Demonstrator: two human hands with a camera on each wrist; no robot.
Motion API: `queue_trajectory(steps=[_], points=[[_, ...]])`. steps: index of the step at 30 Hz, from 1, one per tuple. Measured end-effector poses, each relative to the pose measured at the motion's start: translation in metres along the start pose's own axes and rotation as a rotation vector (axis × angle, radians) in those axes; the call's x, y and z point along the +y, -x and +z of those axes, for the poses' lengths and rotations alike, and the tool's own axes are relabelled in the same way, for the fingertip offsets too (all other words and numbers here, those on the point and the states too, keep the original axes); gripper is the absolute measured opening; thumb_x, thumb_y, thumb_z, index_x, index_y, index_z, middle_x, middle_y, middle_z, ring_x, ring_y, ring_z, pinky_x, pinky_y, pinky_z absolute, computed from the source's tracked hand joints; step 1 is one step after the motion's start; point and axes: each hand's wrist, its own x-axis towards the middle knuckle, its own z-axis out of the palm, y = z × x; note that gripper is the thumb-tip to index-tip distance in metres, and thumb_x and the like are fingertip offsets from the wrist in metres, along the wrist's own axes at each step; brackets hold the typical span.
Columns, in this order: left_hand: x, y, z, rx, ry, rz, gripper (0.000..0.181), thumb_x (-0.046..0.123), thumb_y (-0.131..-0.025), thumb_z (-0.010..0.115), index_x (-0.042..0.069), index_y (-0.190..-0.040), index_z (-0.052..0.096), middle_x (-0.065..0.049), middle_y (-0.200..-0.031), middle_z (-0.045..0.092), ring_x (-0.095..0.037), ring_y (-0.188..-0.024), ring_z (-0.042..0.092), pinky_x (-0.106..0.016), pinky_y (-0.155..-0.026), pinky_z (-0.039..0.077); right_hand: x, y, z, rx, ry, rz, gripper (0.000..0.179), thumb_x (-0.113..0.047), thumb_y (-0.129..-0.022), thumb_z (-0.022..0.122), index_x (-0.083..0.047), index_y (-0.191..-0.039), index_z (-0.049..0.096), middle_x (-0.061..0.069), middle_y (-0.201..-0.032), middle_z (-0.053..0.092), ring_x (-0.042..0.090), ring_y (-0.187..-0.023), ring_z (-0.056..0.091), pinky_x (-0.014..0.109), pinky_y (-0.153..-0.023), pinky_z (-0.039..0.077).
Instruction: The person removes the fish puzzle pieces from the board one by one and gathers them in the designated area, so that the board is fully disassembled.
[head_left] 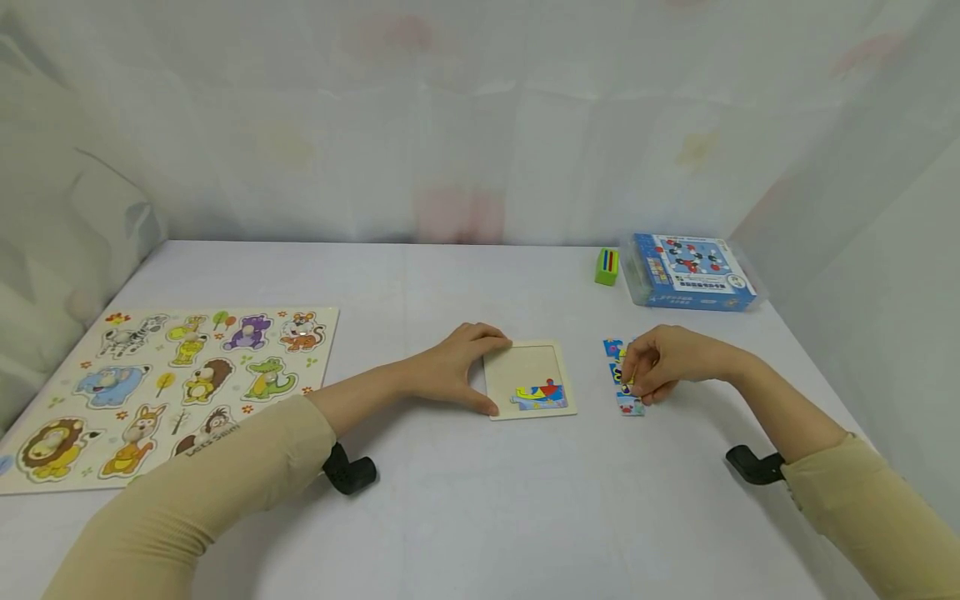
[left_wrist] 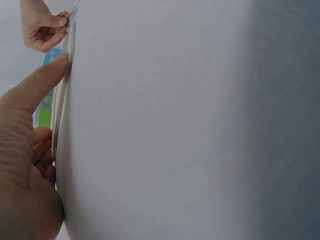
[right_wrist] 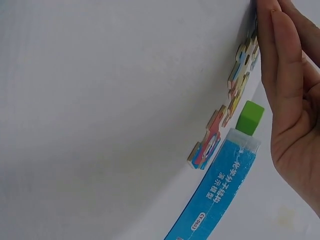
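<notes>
A small wooden puzzle tray lies mid-table, with a few joined colourful pieces in its lower right corner. My left hand holds the tray at its left side, thumb by the near corner and fingers at the far one; the left wrist view shows the thumb against the tray's edge. To the right lies a column of loose jigsaw pieces, partly hidden by my right hand. Its thumb and fingertips pinch a puzzle piece there, mostly covered by the fingers. More pieces show beside that hand in the right wrist view.
A large animal puzzle board covers the table's left side, under my left forearm. Behind the loose pieces stand a small green block and a blue box in clear plastic. A pale curtain hangs along the back.
</notes>
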Motion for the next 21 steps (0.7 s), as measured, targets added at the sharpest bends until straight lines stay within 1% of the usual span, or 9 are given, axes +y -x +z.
queue_trajectory(steps=[5, 8, 9, 12, 15, 18, 21], points=[[0.0, 0.0, 0.0, 0.002, 0.007, -0.002, 0.095, 0.046, -0.072, 0.084, 0.009, -0.149, 0.041, -0.005, -0.152, 0.038, -0.023, -0.139, 0.032, -0.043, -0.116, 0.034, -0.001, 0.002, -0.002, 0.021, 0.005, 0.005, 0.026, -0.016, -0.081, 0.078, -0.001, -0.101, 0.068, 0.009, -0.077, 0.072, 0.02, -0.071, 0.072, 0.031, -0.069, 0.06], [0.0, -0.001, 0.0, 0.0, 0.001, -0.005, 0.095, 0.046, -0.072, 0.084, 0.01, -0.149, 0.041, -0.005, -0.152, 0.038, -0.023, -0.14, 0.031, -0.044, -0.117, 0.033, -0.004, 0.002, -0.002, 0.038, 0.024, -0.02, 0.024, -0.017, -0.083, 0.077, -0.003, -0.1, 0.068, 0.008, -0.078, 0.072, 0.02, -0.072, 0.072, 0.031, -0.068, 0.06], [0.0, -0.001, 0.0, 0.0, 0.001, -0.008, 0.094, 0.046, -0.072, 0.084, 0.011, -0.149, 0.041, -0.004, -0.152, 0.038, -0.023, -0.141, 0.031, -0.043, -0.117, 0.033, -0.006, 0.002, -0.002, 0.046, 0.035, -0.029, 0.023, -0.017, -0.084, 0.076, -0.004, -0.1, 0.068, 0.007, -0.076, 0.071, 0.019, -0.07, 0.071, 0.029, -0.065, 0.058], [0.0, 0.0, 0.0, -0.002, 0.005, -0.018, 0.094, 0.045, -0.072, 0.084, 0.011, -0.149, 0.041, -0.003, -0.152, 0.038, -0.022, -0.142, 0.03, -0.043, -0.118, 0.032, -0.012, -0.001, 0.001, 0.061, 0.057, -0.054, 0.019, -0.019, -0.085, 0.075, -0.007, -0.1, 0.068, 0.006, -0.075, 0.068, 0.018, -0.068, 0.068, 0.028, -0.061, 0.054], [0.0, 0.0, 0.0, 0.0, 0.014, -0.024, 0.095, 0.045, -0.072, 0.085, 0.011, -0.149, 0.04, -0.003, -0.152, 0.037, -0.021, -0.141, 0.03, -0.042, -0.118, 0.032, -0.021, -0.004, 0.006, 0.065, 0.071, -0.084, 0.018, -0.019, -0.087, 0.073, -0.009, -0.101, 0.069, 0.005, -0.076, 0.067, 0.015, -0.068, 0.064, 0.029, -0.061, 0.053], [0.002, -0.001, 0.001, 0.002, 0.011, -0.022, 0.096, 0.046, -0.072, 0.084, 0.011, -0.15, 0.04, -0.003, -0.152, 0.037, -0.021, -0.141, 0.03, -0.042, -0.117, 0.033, -0.03, -0.008, 0.012, 0.074, 0.1, -0.128, 0.016, -0.018, -0.088, 0.071, -0.009, -0.101, 0.069, 0.004, -0.079, 0.066, 0.014, -0.071, 0.062, 0.029, -0.068, 0.055], [0.003, -0.002, 0.001, 0.0, 0.014, -0.023, 0.096, 0.046, -0.073, 0.084, 0.011, -0.15, 0.039, -0.003, -0.152, 0.036, -0.021, -0.141, 0.03, -0.042, -0.117, 0.034, -0.039, -0.013, 0.018, 0.098, 0.146, -0.17, 0.014, -0.017, -0.088, 0.072, -0.012, -0.1, 0.07, 0.002, -0.081, 0.064, 0.014, -0.076, 0.06, 0.027, -0.07, 0.053]])
